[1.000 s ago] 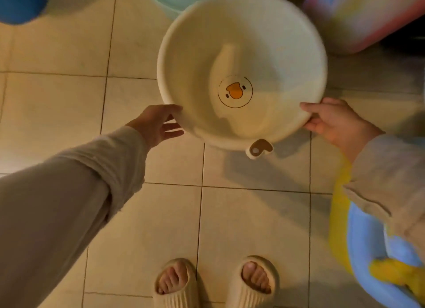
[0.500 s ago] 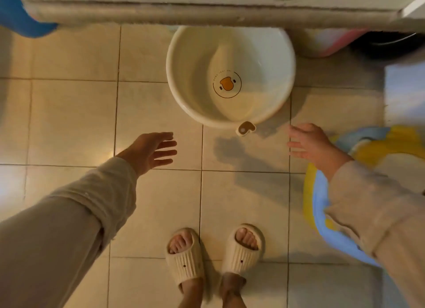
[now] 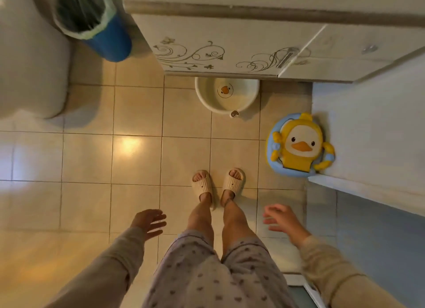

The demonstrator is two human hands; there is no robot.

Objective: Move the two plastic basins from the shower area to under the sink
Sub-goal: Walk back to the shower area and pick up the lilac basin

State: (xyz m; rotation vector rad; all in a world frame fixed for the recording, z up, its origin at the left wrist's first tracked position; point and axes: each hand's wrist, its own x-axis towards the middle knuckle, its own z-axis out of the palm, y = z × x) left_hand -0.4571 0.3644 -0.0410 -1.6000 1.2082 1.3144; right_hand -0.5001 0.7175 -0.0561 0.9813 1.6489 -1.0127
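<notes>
A cream basin point(image 3: 226, 96) with a duck print sits on the tiled floor point(image 3: 138, 160), partly tucked beneath the sink cabinet point(image 3: 218, 52). Left hand point(image 3: 148, 222) and right hand point(image 3: 281, 220) hang empty, fingers spread, well apart from it.

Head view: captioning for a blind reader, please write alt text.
A cream round plastic basin with a duck print sits on the tiled floor, half under the white sink cabinet. Both hands, left and right, hang open and empty.
</notes>
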